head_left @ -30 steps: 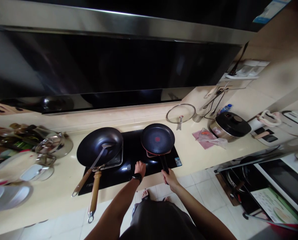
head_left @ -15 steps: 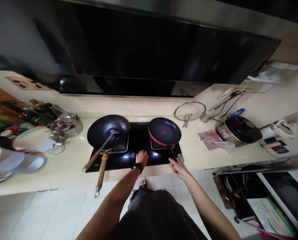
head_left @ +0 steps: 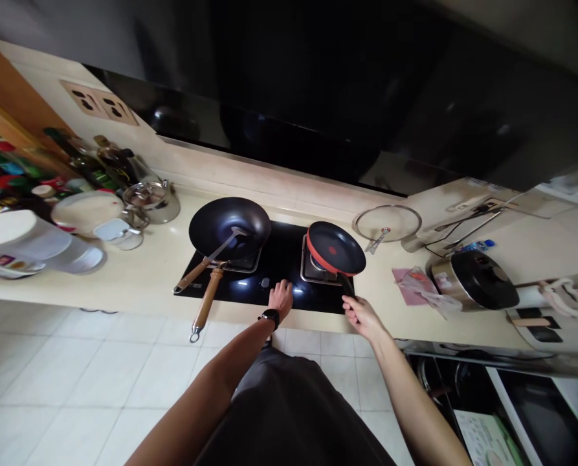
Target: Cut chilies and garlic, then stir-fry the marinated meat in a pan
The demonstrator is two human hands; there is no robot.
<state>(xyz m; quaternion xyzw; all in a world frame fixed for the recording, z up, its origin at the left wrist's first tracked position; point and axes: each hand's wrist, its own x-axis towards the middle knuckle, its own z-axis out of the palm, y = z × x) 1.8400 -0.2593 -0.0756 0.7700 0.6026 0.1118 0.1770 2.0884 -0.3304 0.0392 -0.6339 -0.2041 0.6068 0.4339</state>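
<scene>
Two hands are reaching past the front edge of the worktop (head_left: 133, 285). The left hand (head_left: 281, 299) is lying open on the black glass hob (head_left: 235, 291), gripping nothing. The right hand (head_left: 361, 317) is hanging open, unclenched, just beside the black handle (head_left: 347, 283) of the red-rimmed frying pan (head_left: 334, 249), which is sitting on the hob's right-hand rack, near the wok (head_left: 229, 226).
</scene>
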